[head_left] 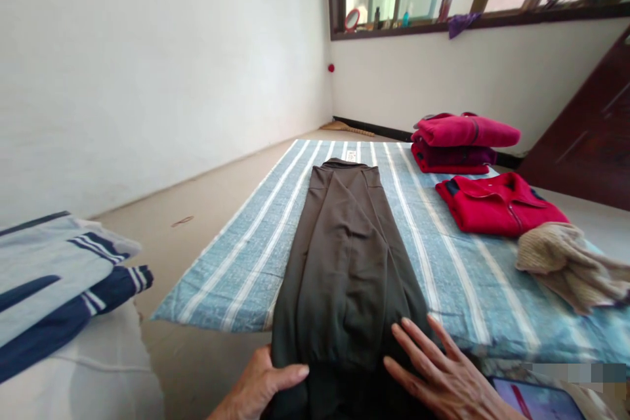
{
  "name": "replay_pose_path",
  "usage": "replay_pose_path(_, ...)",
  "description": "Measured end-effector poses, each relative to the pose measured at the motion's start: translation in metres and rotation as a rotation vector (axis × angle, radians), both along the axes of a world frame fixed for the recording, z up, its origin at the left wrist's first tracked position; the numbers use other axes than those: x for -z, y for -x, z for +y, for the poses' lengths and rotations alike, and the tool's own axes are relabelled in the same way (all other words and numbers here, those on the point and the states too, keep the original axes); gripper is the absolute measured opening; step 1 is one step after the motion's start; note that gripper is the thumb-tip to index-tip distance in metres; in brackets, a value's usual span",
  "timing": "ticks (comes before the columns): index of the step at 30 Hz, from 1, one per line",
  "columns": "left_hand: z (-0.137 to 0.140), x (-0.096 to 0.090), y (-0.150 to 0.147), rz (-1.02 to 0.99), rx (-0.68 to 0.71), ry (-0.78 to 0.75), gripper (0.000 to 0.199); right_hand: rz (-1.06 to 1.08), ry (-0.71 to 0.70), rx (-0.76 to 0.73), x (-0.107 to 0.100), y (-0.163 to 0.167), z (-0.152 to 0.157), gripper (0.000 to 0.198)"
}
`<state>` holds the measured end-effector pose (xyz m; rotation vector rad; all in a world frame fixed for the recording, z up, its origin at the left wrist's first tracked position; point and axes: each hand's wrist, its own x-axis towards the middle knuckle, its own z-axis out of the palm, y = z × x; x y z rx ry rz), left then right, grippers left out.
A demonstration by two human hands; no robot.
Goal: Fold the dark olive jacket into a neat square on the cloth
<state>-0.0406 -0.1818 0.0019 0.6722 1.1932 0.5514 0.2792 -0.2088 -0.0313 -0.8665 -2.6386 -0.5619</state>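
A dark grey-brown shirt [344, 243] lies lengthwise on a striped blue cloth [246, 262]. Its collar points away from me, and its sides and sleeves are folded inward into a long strip. The near end hangs over the cloth's front edge towards me. My left hand [263, 380] pinches the shirt's left edge low down, thumb on top and the other fingers hidden beneath. On the right side, my right hand [438, 371] rests with spread fingers flat against the fabric.
Folded red and purple clothes [462, 144] are stacked at the back right. In front of them lie a folded red jacket [502, 203] and a crumpled beige knit [571, 259]. Grey and navy clothes [63, 282] lie at the left. A phone [536, 400] sits at bottom right.
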Motion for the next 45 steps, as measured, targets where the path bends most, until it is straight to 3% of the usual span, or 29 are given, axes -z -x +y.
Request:
replay_pose_path(5,-0.007,0.011,-0.001,0.069,-0.09,-0.034,0.049,-0.035,0.078,-0.104,-0.011,0.003,0.009,0.034)
replay_pose_path(9,-0.009,0.007,-0.001,0.083,-0.119,-0.023,0.045,0.057,0.323,-0.147,-0.027,0.0,0.016,0.029)
replay_pose_path(13,-0.009,-0.003,0.0,0.04,-0.098,0.022,0.042,0.104,0.636,-0.206,-0.047,0.0,0.024,0.035)
replay_pose_path(19,-0.006,-0.034,0.003,0.032,-0.119,0.134,0.048,0.21,0.801,-0.161,-0.075,0.0,0.025,0.03)
replay_pose_path(23,-0.007,-0.055,0.01,-0.013,-0.102,0.056,0.066,0.31,0.837,-0.171,-0.07,-0.008,0.025,0.029)
replay_pose_path(27,-0.017,-0.059,0.024,-0.048,-0.143,-0.03,0.098,0.463,0.851,-0.231,-0.05,-0.014,0.025,0.032)
replay_pose_path(31,-0.021,-0.058,0.04,-0.087,0.036,-0.115,0.103,0.513,0.915,-0.216,-0.044,-0.016,0.024,0.032)
replay_pose_path(34,-0.017,-0.05,0.053,0.08,0.296,-0.337,0.087,0.505,1.005,-0.181,-0.05,-0.016,0.024,0.031)
replay_pose_path(38,-0.009,-0.025,0.067,0.542,0.667,-1.009,0.063,0.597,1.086,-0.222,-0.055,-0.015,0.027,0.032)
replay_pose_path(40,-0.005,-0.016,0.066,0.691,0.705,-1.361,0.062,0.641,1.105,-0.26,-0.054,-0.014,0.029,0.031)
replay_pose_path(42,-0.002,-0.012,0.06,0.8,0.659,-1.623,0.06,0.667,1.122,-0.281,-0.052,-0.014,0.03,0.031)
replay_pose_path(45,0.002,-0.012,0.047,0.997,0.559,-1.807,0.052,0.68,1.143,-0.266,-0.051,-0.013,0.032,0.031)
